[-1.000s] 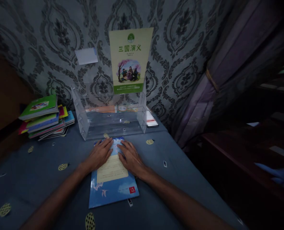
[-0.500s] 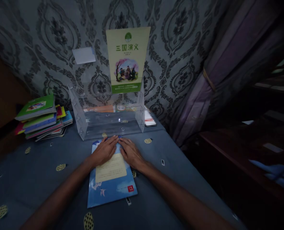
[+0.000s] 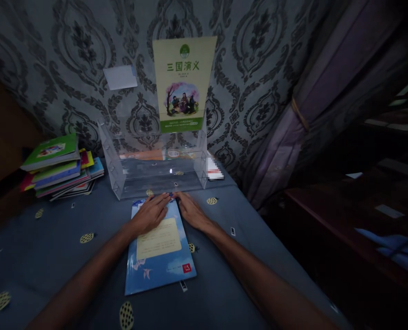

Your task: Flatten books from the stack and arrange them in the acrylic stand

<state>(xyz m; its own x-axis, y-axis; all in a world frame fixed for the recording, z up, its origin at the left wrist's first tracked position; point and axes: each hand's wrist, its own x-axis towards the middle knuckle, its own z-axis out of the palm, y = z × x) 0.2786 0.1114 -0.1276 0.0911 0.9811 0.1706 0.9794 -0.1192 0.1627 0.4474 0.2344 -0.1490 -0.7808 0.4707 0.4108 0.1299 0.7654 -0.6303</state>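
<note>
A blue book (image 3: 159, 256) with a pale yellow panel lies flat on the blue patterned tablecloth (image 3: 46, 247) in front of me. My left hand (image 3: 151, 214) rests flat on its upper left part, fingers stretched out. My right hand (image 3: 190, 211) lies flat at the book's upper right edge, fingers pointing toward the book's top. Just beyond the hands stands a clear acrylic rack (image 3: 156, 160). A green book (image 3: 184, 85) with Chinese characters stands upright in the rack's back tier.
A stack of colourful books (image 3: 59, 167) lies at the back left of the table. Patterned wallpaper (image 3: 259, 55) is behind the rack, with a white note (image 3: 120, 76) stuck on it. A purple curtain (image 3: 314, 105) hangs at right, past the table's right edge.
My right hand has slid to the right, off the book's middle toward its right edge. The left hand has stayed on the book.
</note>
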